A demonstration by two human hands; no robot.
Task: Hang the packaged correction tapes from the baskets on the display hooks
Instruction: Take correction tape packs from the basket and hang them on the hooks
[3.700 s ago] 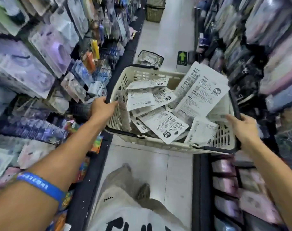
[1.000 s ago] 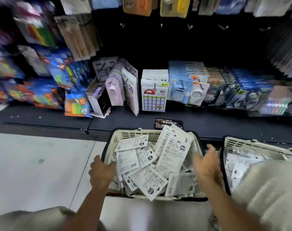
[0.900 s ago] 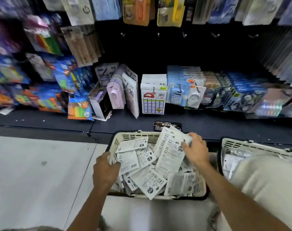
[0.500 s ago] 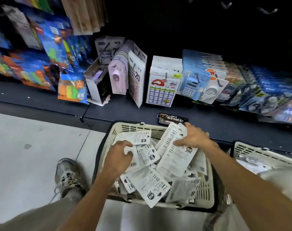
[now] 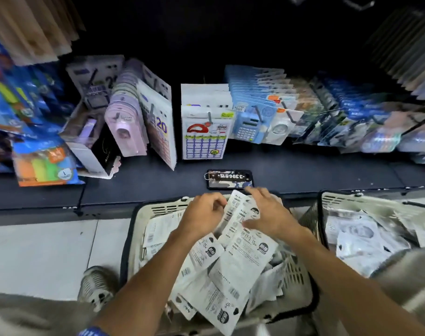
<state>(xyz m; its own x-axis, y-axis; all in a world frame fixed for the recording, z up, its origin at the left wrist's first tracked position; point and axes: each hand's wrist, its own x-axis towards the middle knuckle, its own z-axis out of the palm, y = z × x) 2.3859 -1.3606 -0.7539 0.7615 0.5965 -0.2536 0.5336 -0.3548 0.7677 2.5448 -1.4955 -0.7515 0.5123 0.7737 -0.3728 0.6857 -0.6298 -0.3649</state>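
A cream basket [image 5: 158, 209] with a black rim stands on the floor below me, heaped with white packaged correction tapes [image 5: 240, 263]. Both hands are over its far end. My left hand [image 5: 201, 214] has its fingers curled around the upper edge of a few packs. My right hand [image 5: 267, 214] lies flat on top of the same packs, fingers spread and thumb pressing on a large one. A second cream basket [image 5: 340, 197] with more packs stands to the right. Bare display hooks [image 5: 352, 3] show on the dark panel at the top right.
A phone with a numbered tag [image 5: 228, 179] lies on the dark shelf ledge just beyond the basket. Hanging stationery packs [image 5: 204, 127] fill the low hooks behind it. My shoe [image 5: 95, 287] is on the pale floor left of the basket.
I carried the basket down the aisle and set it on the floor facing the shelf. Both hands left the rim and moved onto the packs, coming together at the basket's far end.
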